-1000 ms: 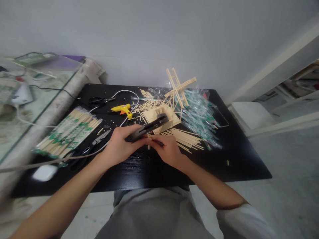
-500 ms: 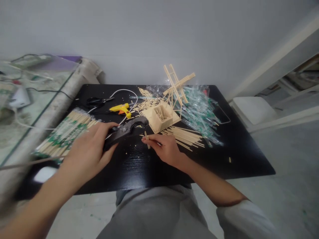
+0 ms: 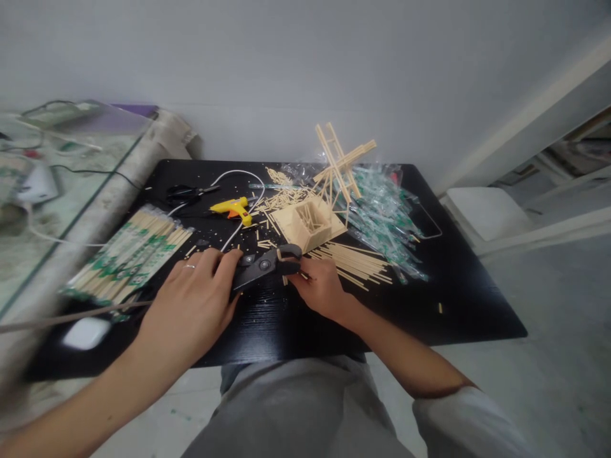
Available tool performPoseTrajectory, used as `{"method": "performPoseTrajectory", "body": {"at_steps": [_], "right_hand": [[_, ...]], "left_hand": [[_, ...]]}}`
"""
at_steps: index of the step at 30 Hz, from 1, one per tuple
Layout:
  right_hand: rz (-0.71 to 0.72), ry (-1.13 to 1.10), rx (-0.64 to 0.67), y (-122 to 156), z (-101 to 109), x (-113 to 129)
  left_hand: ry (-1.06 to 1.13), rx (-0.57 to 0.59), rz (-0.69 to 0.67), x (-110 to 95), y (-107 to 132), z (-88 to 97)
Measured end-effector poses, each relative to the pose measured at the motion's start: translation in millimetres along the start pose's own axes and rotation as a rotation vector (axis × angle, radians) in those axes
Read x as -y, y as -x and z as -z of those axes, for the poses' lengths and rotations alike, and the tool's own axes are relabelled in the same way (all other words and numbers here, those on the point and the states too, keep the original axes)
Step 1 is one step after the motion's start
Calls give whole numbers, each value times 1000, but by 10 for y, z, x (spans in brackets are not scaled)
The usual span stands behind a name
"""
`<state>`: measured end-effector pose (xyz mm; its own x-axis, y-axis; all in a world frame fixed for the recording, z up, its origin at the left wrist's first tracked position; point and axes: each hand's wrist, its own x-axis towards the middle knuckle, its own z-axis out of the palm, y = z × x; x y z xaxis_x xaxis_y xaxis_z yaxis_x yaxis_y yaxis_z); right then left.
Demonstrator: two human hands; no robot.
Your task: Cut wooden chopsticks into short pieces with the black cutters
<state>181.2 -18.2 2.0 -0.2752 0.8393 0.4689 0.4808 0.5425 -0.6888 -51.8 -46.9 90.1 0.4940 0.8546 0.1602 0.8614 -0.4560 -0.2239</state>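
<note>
Left grip wrapped round cutters; right grip apparently pinching stick. Wooden box holds thin pieces.

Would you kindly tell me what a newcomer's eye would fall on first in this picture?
Most likely the pale, crossed stick frame, rising towards the back of the black table against the grey wall. The bright yellow glue gun probably comes next, lying to the frame's left. In front, the black cutter stands out in the left hand, its head overlapping the fingertips of the right hand.
</note>
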Motion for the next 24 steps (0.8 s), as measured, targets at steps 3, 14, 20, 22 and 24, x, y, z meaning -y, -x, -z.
{"method": "performPoseTrajectory", "body": {"at_steps": [3, 14, 20, 22, 24], "right_hand": [[-13, 26, 20, -3, 2, 2], [-5, 7, 42, -2, 3, 15], [11, 14, 44, 3, 1, 12], [8, 15, 38, 6, 0, 8], [6, 14, 34, 5, 1, 9]], "left_hand": [[-19, 26, 18, -20, 6, 39], [-13, 59, -1, 2, 16, 45], [-18, 46, -12, 12, 28, 43], [-15, 43, -17, 16, 26, 38], [-17, 51, -15, 14, 23, 37]]}}
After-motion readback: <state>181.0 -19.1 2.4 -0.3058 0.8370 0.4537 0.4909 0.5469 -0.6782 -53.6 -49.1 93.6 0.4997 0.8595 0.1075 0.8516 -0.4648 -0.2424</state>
